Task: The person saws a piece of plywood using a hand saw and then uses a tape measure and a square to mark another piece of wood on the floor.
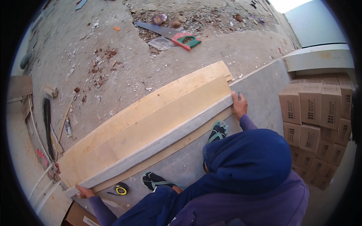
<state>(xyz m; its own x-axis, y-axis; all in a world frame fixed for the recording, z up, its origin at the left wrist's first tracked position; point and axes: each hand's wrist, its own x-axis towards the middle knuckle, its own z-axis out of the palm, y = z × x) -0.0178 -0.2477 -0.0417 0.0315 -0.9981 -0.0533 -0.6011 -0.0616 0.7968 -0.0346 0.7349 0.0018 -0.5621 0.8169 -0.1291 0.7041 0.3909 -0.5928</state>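
Note:
A long whitish-grey straight bar (158,142) lies lengthwise over pale wooden boards (151,124), slanting from lower left to upper right. My left hand (83,191) grips its near-left end, fingers curled at the edge. At the far-right end, my right hand (240,104) holds the bar, with thumb and fingers around its tip. A small dark thing shows by the right fingers, too small to name. A narrow wooden strip (166,154) shows along the bar's near side. Just right of my left hand sits a yellow-and-black tape measure (121,188) on the grey floor.
My sandalled feet (154,180) stand close to the boards. A handsaw (169,34) with a red-and-green handle lies on rubble beyond them. Stacked cardboard boxes (311,101) fill the right side. Wood scraps and a black strip (47,126) lie at the left.

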